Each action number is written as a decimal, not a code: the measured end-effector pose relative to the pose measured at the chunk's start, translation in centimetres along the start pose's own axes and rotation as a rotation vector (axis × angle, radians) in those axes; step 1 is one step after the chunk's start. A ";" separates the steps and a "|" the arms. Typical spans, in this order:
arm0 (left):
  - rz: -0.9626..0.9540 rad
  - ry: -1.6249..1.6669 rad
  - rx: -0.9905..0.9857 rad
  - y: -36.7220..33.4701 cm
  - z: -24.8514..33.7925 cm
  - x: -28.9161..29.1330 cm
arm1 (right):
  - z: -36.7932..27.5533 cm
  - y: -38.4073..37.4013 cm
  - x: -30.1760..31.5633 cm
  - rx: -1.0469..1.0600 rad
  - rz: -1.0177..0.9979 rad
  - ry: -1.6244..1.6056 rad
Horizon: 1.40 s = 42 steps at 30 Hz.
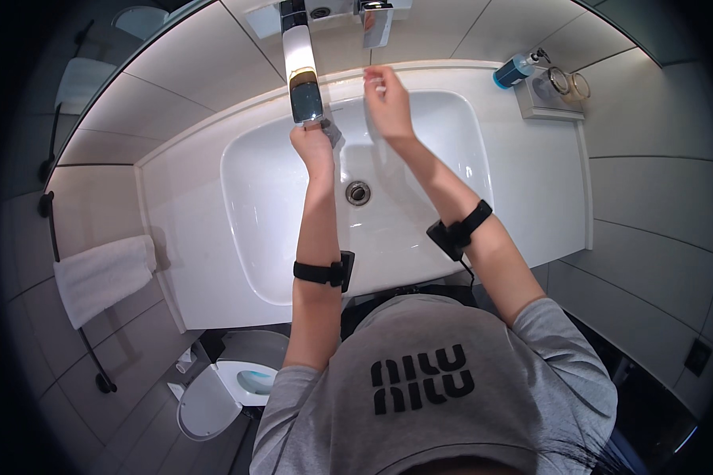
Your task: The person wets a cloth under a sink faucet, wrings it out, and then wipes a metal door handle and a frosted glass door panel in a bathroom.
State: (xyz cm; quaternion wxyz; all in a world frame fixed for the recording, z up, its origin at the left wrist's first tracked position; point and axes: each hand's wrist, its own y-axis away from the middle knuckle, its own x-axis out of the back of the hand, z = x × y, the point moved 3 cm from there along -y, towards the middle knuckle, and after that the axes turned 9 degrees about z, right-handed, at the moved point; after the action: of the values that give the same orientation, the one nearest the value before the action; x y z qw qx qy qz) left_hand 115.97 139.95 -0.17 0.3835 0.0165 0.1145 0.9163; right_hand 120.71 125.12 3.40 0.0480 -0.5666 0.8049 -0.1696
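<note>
My left hand (313, 145) is just below the end of the chrome wall faucet spout (306, 99), over the left part of the white sink (242, 182). The spout hides its fingers, so their shape and anything in them cannot be made out. Farther right, my right hand (389, 104) hovers by the sink's back rim, below the chrome faucet lever (377, 25) and apart from it. Its fingers are loosely bent with a gap showing between them, and I see nothing held. A round drain (357, 192) lies between my forearms, each with a black strap.
A blue pump bottle (515, 71) and a box with two glasses (552, 97) stand at the counter's back right. On the left, a white towel (107, 277) hangs from a black rail. A toilet (245, 381) with its lid raised is at lower left.
</note>
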 end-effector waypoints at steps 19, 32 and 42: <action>-0.320 0.028 0.010 1.9 2.6 -0.5 | 1.1 -7.5 -0.1 0.034 -0.015 0.009; -0.180 0.063 0.118 1.5 0.5 -0.2 | 2.7 -8.0 -0.6 -0.144 -0.190 -0.135; -0.258 -0.168 -0.118 13.4 2.3 1.2 | 1.0 11.7 4.2 -1.004 -0.607 -0.556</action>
State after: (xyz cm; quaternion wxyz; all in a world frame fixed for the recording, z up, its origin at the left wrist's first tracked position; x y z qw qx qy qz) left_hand 105.98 132.12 4.97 0.5064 0.0558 0.0293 0.8600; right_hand 108.96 124.53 -0.86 -0.0662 -0.7451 0.5481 0.3742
